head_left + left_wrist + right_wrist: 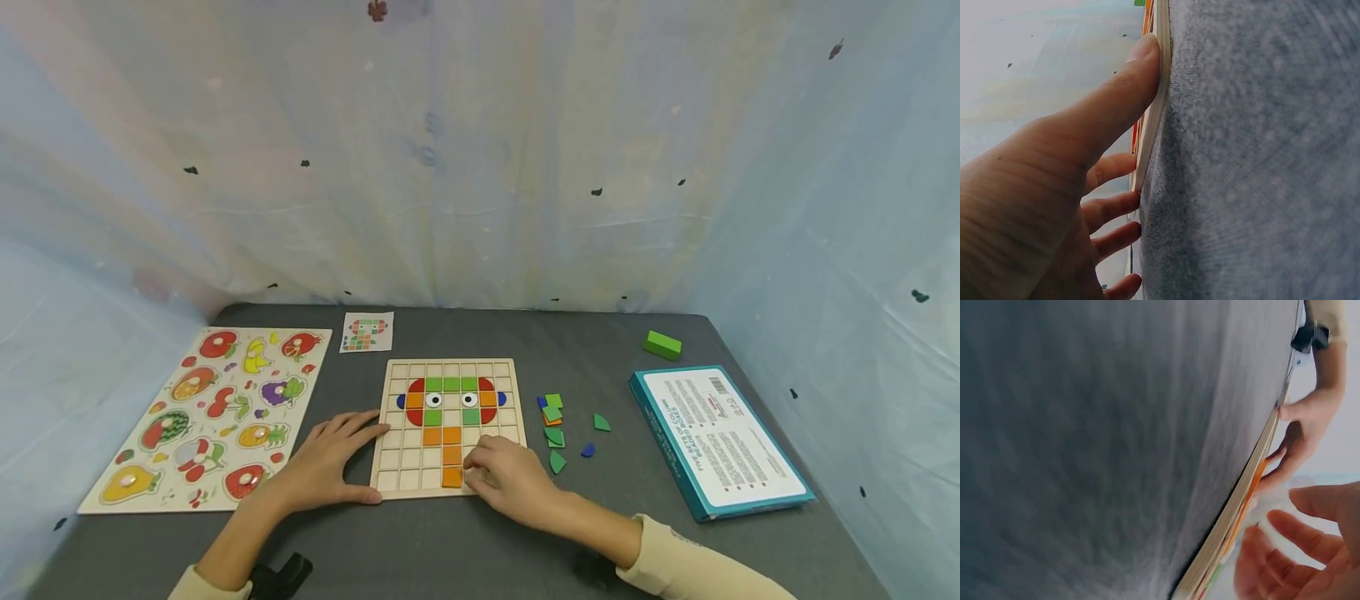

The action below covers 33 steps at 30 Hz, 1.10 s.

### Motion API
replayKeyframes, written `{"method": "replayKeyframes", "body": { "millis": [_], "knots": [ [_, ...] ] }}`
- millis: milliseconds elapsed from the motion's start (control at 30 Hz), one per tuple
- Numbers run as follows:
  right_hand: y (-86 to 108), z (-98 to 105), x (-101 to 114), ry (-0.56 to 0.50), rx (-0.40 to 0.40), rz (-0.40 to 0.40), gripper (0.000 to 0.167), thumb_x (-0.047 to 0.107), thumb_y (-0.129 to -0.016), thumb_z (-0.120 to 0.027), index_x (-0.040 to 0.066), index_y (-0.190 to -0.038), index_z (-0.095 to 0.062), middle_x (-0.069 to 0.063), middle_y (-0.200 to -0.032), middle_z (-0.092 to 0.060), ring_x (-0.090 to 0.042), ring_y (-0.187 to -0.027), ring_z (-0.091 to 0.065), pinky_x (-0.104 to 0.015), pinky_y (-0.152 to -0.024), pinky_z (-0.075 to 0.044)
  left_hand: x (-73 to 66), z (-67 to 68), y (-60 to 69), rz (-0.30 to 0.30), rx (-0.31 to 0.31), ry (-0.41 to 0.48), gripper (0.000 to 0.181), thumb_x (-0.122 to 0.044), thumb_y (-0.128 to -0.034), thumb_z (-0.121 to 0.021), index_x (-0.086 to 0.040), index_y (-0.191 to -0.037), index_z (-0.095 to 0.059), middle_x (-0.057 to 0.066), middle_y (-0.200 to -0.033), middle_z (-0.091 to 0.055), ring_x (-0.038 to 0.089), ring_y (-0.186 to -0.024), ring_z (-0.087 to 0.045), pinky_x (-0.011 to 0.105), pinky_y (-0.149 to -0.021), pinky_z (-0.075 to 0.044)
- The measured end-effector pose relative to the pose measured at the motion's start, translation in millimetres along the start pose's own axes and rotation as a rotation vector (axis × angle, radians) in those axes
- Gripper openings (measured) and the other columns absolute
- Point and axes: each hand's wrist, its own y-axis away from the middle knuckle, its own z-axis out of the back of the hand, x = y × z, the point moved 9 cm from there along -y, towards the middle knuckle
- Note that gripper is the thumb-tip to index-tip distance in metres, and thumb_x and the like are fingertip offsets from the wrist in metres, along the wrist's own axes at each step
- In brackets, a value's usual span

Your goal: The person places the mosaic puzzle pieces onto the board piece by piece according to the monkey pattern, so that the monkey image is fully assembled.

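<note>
Lying between the two hands, the wooden grid board [411, 482] is holding coloured tiles [452, 384] in its cells: green and orange squares, red curved corners, two eye pieces [433, 400] and blue rounded ends. Below them, orange squares [452, 455] are running down toward the right fingertips. The left hand [330, 462] is spreading its fingers, touching the board's left edge and near corner. Well apart from it, the right hand [517, 483] is hovering over the near right part of the board, thumb and fingers loosely bent and parted. Just beyond the right hand, loose pieces [554, 436] are lying in a small cluster. Farther right of it, a teal box [720, 433] is resting label up, hiding any contents, with a green block [662, 345] sitting behind. Left of the left hand, a puzzle board [174, 492] is carrying fruit pieces [217, 343]; beyond that hand, a pattern card [367, 332] is lying on the grey table [420, 550].
</note>
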Motion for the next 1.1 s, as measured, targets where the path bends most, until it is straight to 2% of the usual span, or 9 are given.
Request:
{"method": "replayKeyframes", "body": {
  "millis": [100, 133, 200, 267, 367, 667, 933, 1033, 1100],
  "knots": [
    [14.7, -6.5, 20.7, 0.206, 0.055, 0.139, 0.032, 0.034, -0.092, -0.073, 0.015, -0.116, -0.07, -0.003, -0.121, -0.06, -0.018, -0.11, -0.057, -0.034, -0.086, -0.049, 0.5, -0.3, 0.0, 0.001, 0.0, -0.006, 0.103, -0.082, -0.0674, -0.068, -0.019, -0.147, -0.051, 0.013, -0.153, -0.042, 0.037, -0.136, -0.039, 0.068, -0.103, -0.029],
    [20.5, -11.8, 27.5, 0.261, 0.103, 0.187, 0.042, 0.041, -0.093, -0.07, 0.014, -0.126, -0.066, -0.006, -0.133, -0.055, -0.023, -0.122, -0.052, -0.039, -0.093, -0.047, 0.6, -0.3, 0.0, 0.001, -0.001, -0.007, 0.102, -0.081, -0.0674, -0.068, -0.019, -0.147, -0.051, 0.013, -0.153, -0.042, 0.037, -0.136, -0.039, 0.068, -0.103, -0.029],
    [32.9, -24.7, 38.7, 0.322, 0.229, 0.266, 0.063, 0.053, -0.097, -0.058, 0.014, -0.145, -0.05, -0.013, -0.155, -0.037, -0.031, -0.143, -0.033, -0.049, -0.105, -0.039, 0.6, -0.1, 0.3, 0.001, -0.002, -0.007, 0.102, -0.081, -0.0676, -0.068, -0.019, -0.147, -0.052, 0.013, -0.153, -0.042, 0.038, -0.136, -0.039, 0.069, -0.102, -0.029],
    [44.6, -37.2, 45.3, 0.355, 0.354, 0.316, 0.076, 0.061, -0.098, -0.045, 0.015, -0.157, -0.032, -0.016, -0.164, -0.017, -0.036, -0.151, -0.014, -0.056, -0.111, -0.03, 0.4, 0.5, 0.7, 0.001, -0.005, -0.006, 0.102, -0.08, -0.0678, -0.069, -0.018, -0.147, -0.052, 0.014, -0.152, -0.042, 0.038, -0.136, -0.039, 0.069, -0.102, -0.029],
    [53.9, -47.7, 48.3, 0.36, 0.439, 0.327, 0.079, 0.064, -0.1, -0.034, 0.018, -0.162, -0.016, -0.017, -0.166, -0.009, -0.036, -0.151, -0.009, -0.057, -0.113, -0.027, -0.4, 1.6, 1.0, -0.006, -0.014, -0.006, 0.101, -0.079, -0.0682, -0.07, -0.017, -0.146, -0.052, 0.015, -0.152, -0.043, 0.039, -0.135, -0.04, 0.07, -0.102, -0.029],
    [55.2, -53.7, 47.2, 0.35, 0.488, 0.299, 0.079, 0.065, -0.099, -0.033, 0.02, -0.161, -0.017, -0.023, -0.164, -0.008, -0.038, -0.15, -0.013, -0.053, -0.113, -0.03, 0.7, 0.9, 0.6, -0.01, -0.018, 0.008, 0.101, -0.079, -0.0682, -0.07, -0.018, -0.146, -0.052, 0.013, -0.151, -0.043, 0.037, -0.135, -0.04, 0.07, -0.101, -0.03],
    [52.8, -47.7, 46.4, 0.357, 0.478, 0.309, 0.077, 0.065, -0.098, -0.034, 0.019, -0.159, -0.027, -0.021, -0.164, -0.011, -0.037, -0.15, -0.014, -0.055, -0.114, -0.027, 0.8, -0.2, 0.2, -0.008, -0.014, 0.001, 0.101, -0.08, -0.068, -0.069, -0.019, -0.147, -0.051, 0.013, -0.152, -0.043, 0.037, -0.136, -0.039, 0.069, -0.102, -0.029],
    [50.3, -41.7, 44.4, 0.313, 0.483, 0.296, 0.076, 0.065, -0.098, -0.036, 0.02, -0.159, -0.029, -0.017, -0.164, -0.016, -0.032, -0.151, -0.017, -0.056, -0.114, -0.026, 0.7, 0.0, 0.2, -0.006, -0.015, 0.002, 0.101, -0.08, -0.068, -0.069, -0.019, -0.147, -0.051, 0.013, -0.152, -0.043, 0.037, -0.136, -0.039, 0.069, -0.102, -0.029],
    [45.8, -32.8, 38.7, 0.263, 0.459, 0.265, 0.074, 0.063, -0.098, -0.04, 0.019, -0.158, -0.032, -0.015, -0.162, -0.023, -0.029, -0.149, -0.022, -0.058, -0.114, -0.025, 0.1, 0.0, -0.1, -0.005, -0.013, 0.003, 0.101, -0.081, -0.0682, -0.068, -0.019, -0.147, -0.051, 0.013, -0.152, -0.043, 0.037, -0.136, -0.039, 0.069, -0.102, -0.029]
  ]
}}
